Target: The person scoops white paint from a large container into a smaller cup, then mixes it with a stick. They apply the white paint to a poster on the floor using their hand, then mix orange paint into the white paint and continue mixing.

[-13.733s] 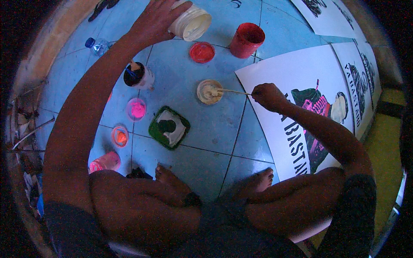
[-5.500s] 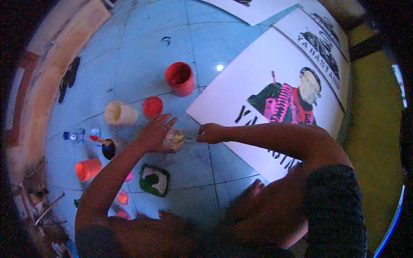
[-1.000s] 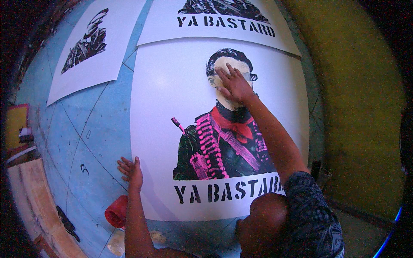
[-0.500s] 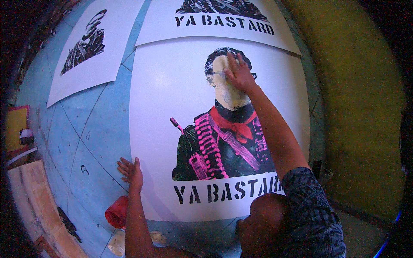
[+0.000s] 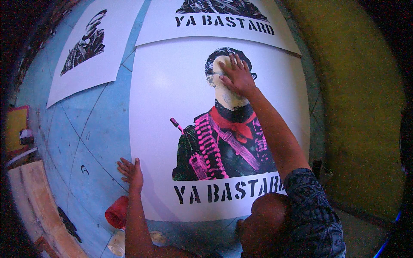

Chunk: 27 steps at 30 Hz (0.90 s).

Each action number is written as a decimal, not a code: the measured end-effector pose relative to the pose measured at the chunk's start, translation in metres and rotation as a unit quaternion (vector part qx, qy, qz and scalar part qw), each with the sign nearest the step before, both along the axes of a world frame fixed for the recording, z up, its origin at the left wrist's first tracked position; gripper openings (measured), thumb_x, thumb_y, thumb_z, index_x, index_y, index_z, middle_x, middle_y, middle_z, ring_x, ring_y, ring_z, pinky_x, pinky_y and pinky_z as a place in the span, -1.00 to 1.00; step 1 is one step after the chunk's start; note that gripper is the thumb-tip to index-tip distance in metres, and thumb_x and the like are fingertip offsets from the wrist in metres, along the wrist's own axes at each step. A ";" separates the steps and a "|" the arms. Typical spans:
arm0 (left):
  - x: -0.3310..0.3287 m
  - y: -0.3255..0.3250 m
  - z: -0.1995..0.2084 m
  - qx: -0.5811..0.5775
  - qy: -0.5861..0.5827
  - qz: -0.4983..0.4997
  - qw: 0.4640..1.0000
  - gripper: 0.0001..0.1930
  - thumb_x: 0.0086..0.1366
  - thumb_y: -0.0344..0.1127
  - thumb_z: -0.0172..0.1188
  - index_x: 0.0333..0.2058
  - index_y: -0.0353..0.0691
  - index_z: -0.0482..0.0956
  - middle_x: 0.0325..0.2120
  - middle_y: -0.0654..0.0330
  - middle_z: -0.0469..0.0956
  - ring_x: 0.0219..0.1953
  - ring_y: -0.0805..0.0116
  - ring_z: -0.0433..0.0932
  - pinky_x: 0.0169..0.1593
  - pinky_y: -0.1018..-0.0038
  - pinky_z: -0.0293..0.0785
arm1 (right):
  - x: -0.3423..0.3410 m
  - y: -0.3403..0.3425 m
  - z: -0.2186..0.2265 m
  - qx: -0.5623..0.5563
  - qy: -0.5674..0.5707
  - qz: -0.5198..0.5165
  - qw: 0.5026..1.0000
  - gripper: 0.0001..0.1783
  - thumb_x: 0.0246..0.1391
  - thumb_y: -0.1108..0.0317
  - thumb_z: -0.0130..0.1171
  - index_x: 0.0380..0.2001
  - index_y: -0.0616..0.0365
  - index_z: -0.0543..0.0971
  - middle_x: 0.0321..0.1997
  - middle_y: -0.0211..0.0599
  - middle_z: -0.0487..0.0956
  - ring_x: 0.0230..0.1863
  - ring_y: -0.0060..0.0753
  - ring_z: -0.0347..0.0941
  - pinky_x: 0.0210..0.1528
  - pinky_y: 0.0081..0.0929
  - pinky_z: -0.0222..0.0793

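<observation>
A large white printed poster (image 5: 155,86) lies flat on a light blue surface. It carries a figure in black, green, red and pink with a pale face. Flat on the face area rests my right hand (image 5: 240,78), fingers spread and covering part of the glasses and cheek. My left hand (image 5: 131,172) lies with fingers apart at the poster's left edge, thumb over or near the paper and the other fingers over the blue surface. Neither hand grips anything. My right forearm hides part of the figure's shoulder and lettering.
A second poster (image 5: 159,32) meets the far edge of the first. Another black-and-white print (image 5: 101,69) lies at far left. A red container (image 5: 117,213) stands beside my left forearm. Wooden boards (image 5: 45,200) lie at lower left; a yellowish panel (image 5: 361,120) runs along the right.
My right hand has slid slightly down the printed face, and its fingers look more spread. The left hand and the posters stay in place.
</observation>
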<state>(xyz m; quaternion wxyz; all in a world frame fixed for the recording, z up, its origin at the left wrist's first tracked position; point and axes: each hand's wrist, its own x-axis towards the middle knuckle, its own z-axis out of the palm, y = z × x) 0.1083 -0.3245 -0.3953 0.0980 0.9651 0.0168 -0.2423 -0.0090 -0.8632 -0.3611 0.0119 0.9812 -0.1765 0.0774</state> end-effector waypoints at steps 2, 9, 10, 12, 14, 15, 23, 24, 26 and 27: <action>-0.001 -0.005 0.003 -0.006 0.002 0.003 1.000 -0.04 0.30 0.38 -0.25 0.38 -0.15 -0.41 0.41 0.02 -0.53 0.43 -0.05 -0.58 0.27 -0.33 -0.45 | -0.003 -0.006 -0.004 0.007 -0.010 -0.027 1.000 -0.30 0.23 -0.20 -0.19 0.37 -0.21 0.14 0.48 0.09 -0.09 0.50 0.14 -0.28 0.43 0.10 -0.31; -0.001 0.001 -0.002 -0.006 0.000 0.007 1.000 -0.04 0.30 0.39 -0.24 0.39 -0.11 -0.42 0.41 0.05 -0.55 0.42 -0.05 -0.60 0.27 -0.32 -0.48 | -0.004 0.007 0.000 0.013 0.008 0.038 0.999 -0.30 0.24 -0.19 -0.20 0.38 -0.22 0.13 0.48 0.10 -0.11 0.50 0.16 -0.30 0.43 0.09 -0.32; -0.002 0.001 -0.002 -0.007 0.002 0.010 1.000 -0.04 0.30 0.38 -0.24 0.39 -0.11 -0.42 0.41 0.05 -0.55 0.42 -0.05 -0.61 0.27 -0.32 -0.49 | -0.005 0.009 0.003 0.017 0.014 0.049 0.999 -0.31 0.24 -0.18 -0.20 0.38 -0.23 0.13 0.48 0.10 -0.11 0.50 0.16 -0.30 0.43 0.08 -0.32; -0.001 -0.003 0.002 -0.007 0.007 0.011 1.000 -0.05 0.30 0.38 -0.24 0.39 -0.10 -0.42 0.41 0.05 -0.55 0.42 -0.05 -0.61 0.27 -0.32 -0.51 | -0.009 0.006 0.001 0.023 0.008 0.037 0.999 -0.33 0.25 -0.17 -0.21 0.38 -0.26 0.13 0.48 0.10 -0.11 0.50 0.15 -0.29 0.43 0.07 -0.32; -0.002 -0.010 0.010 -0.019 0.012 0.004 1.000 -0.05 0.30 0.37 -0.23 0.39 -0.11 -0.42 0.41 0.06 -0.56 0.42 -0.04 -0.62 0.27 -0.31 -0.52 | -0.012 -0.006 -0.005 0.024 -0.015 -0.008 1.000 -0.34 0.25 -0.16 -0.21 0.38 -0.30 0.13 0.48 0.09 -0.12 0.50 0.15 -0.30 0.43 0.07 -0.31; -0.003 -0.011 0.013 -0.023 0.013 0.003 1.000 -0.05 0.31 0.36 -0.23 0.39 -0.11 -0.42 0.41 0.06 -0.57 0.42 -0.04 -0.63 0.27 -0.31 -0.52 | -0.012 -0.010 -0.006 0.026 -0.012 -0.021 0.999 -0.34 0.25 -0.16 -0.20 0.38 -0.32 0.13 0.48 0.09 -0.12 0.50 0.16 -0.30 0.43 0.07 -0.31; -0.001 -0.010 0.014 -0.012 0.018 0.013 1.000 -0.05 0.31 0.35 -0.21 0.39 -0.10 -0.43 0.41 0.07 -0.59 0.42 -0.05 -0.63 0.28 -0.30 -0.53 | -0.044 0.021 -0.001 0.041 0.029 0.039 0.998 -0.32 0.21 -0.17 -0.16 0.38 -0.34 0.12 0.48 0.10 -0.14 0.48 0.23 -0.28 0.42 0.12 -0.28; -0.002 -0.009 0.011 -0.016 0.012 0.012 1.000 -0.05 0.31 0.35 -0.21 0.39 -0.10 -0.43 0.41 0.07 -0.58 0.42 -0.05 -0.63 0.28 -0.30 -0.53 | -0.050 0.026 0.003 0.045 0.050 0.049 0.997 -0.29 0.20 -0.18 -0.14 0.38 -0.31 0.11 0.48 0.10 -0.14 0.48 0.23 -0.28 0.43 0.14 -0.30; 0.001 0.000 0.000 -0.017 0.017 0.011 1.000 -0.05 0.31 0.35 -0.22 0.39 -0.10 -0.43 0.41 0.07 -0.58 0.42 -0.04 -0.62 0.28 -0.30 -0.52 | -0.061 0.037 0.010 0.069 0.072 0.038 0.994 -0.27 0.19 -0.18 -0.14 0.39 -0.29 0.10 0.48 0.10 -0.15 0.48 0.23 -0.29 0.43 0.13 -0.33; 0.003 0.000 0.000 -0.018 0.019 0.010 1.000 -0.05 0.31 0.36 -0.22 0.39 -0.09 -0.43 0.41 0.07 -0.57 0.42 -0.03 -0.62 0.28 -0.30 -0.52 | -0.066 0.043 0.012 0.081 0.082 0.033 0.993 -0.26 0.19 -0.19 -0.13 0.39 -0.28 0.09 0.49 0.09 -0.15 0.48 0.23 -0.29 0.43 0.13 -0.35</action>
